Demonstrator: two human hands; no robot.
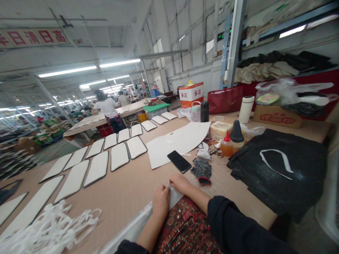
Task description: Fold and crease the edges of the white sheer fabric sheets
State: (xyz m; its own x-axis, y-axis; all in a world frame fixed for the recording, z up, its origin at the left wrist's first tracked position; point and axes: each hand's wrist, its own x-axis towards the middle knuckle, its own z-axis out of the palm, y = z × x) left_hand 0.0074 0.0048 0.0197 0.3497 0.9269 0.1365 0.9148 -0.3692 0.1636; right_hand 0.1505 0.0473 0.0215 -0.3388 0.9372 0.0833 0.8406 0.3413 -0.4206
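At the near edge of the long brown table [127, 190], my left hand [161, 201] and my right hand [180, 183] both pinch a small white piece of material [174, 197]. The fingers of each hand are closed on it, the hands almost touching. Just beyond my right hand lie a black phone [179, 161] and a dark work glove [202, 170]. A large white sheet [180, 141] lies further back.
Rows of white panels with dark edges [97, 165] cover the table to the left. White strips [50, 229] pile at the near left. Glue bottles [227, 144], a black cloth [280, 169] and boxes stand to the right. A person [109, 111] works at a far table.
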